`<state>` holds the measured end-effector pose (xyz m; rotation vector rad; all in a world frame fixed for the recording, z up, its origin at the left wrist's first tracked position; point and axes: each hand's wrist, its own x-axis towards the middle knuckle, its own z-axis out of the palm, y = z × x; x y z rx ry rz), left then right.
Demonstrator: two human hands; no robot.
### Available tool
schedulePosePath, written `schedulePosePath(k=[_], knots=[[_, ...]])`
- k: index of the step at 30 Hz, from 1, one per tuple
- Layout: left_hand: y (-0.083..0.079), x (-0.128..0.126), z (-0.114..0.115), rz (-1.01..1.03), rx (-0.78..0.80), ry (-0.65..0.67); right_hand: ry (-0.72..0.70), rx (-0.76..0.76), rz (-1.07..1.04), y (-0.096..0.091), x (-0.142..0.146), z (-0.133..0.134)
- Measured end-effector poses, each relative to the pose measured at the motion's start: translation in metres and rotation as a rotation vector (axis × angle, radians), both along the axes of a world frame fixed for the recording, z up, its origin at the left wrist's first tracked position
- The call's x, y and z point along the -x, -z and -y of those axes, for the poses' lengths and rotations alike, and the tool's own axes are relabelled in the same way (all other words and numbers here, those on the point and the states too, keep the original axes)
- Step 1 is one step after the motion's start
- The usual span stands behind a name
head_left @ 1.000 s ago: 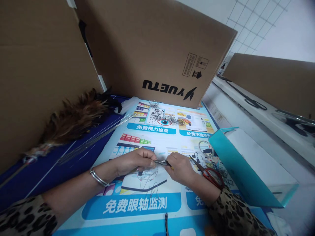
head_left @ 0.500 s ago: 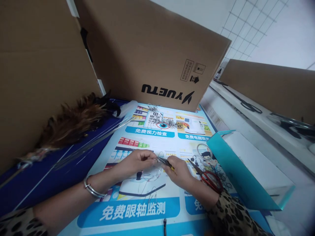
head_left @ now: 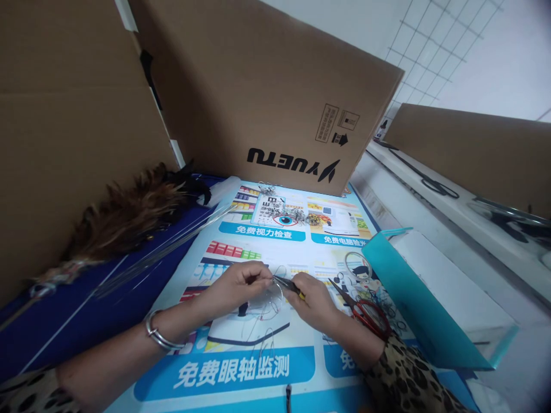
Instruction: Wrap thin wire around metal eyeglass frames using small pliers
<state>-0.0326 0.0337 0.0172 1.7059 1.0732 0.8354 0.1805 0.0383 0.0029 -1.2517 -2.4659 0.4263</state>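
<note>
My left hand (head_left: 239, 285) pinches thin wire (head_left: 275, 292) between thumb and fingertips over a printed poster (head_left: 241, 367). My right hand (head_left: 314, 298) is closed round small pliers (head_left: 287, 283), whose tips meet the wire at my left fingertips. Loose loops of the wire trail down onto the poster below both hands. A silver bangle (head_left: 157, 335) circles my left wrist.
Red-handled scissors (head_left: 365, 312) lie just right of my right hand, beside a teal folder (head_left: 413, 298). A heap of small wire pieces (head_left: 297, 213) sits further back. A feather duster (head_left: 124, 215) and long straight wires (head_left: 163, 246) lie left. Cardboard sheets (head_left: 267, 92) stand behind.
The hands have stayed almost in place, shifting slightly up the poster. The wire loops under them have changed shape a little as the pliers work at the pinch.
</note>
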Motion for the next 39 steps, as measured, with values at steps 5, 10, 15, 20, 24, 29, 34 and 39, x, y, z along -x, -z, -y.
schedulePosePath(k=[5, 10, 15, 20, 24, 29, 34, 39], knots=[[-0.0033, 0.0015, 0.001, -0.109, -0.142, 0.003, -0.016, -0.05, 0.049, -0.0018, -0.0012, -0.0007], [-0.0022, 0.0008, 0.0018, -0.167, -0.26, -0.012, 0.0, -0.12, 0.109, -0.0029, -0.0016, 0.0002], [-0.0008, -0.0013, 0.0037, -0.253, -0.369, -0.046, 0.026, -0.183, 0.181, -0.0038, -0.0011, 0.0019], [-0.0012, -0.0026, 0.005, -0.304, -0.393, -0.083, 0.055, -0.233, 0.25, -0.0056, 0.0002, 0.0035], [0.0004, -0.0032, 0.0059, -0.329, -0.422, -0.099, 0.074, -0.256, 0.276, -0.0065, 0.0019, 0.0051], [0.004, -0.0045, 0.0083, -0.384, -0.486, -0.137, 0.087, -0.253, 0.285, -0.0058, 0.0035, 0.0074], [0.005, -0.006, 0.0086, -0.414, -0.523, -0.164, 0.086, -0.248, 0.276, -0.0041, 0.0037, 0.0073], [0.0041, -0.0057, 0.0081, -0.414, -0.514, -0.151, 0.087, -0.236, 0.285, -0.0027, 0.0045, 0.0068]])
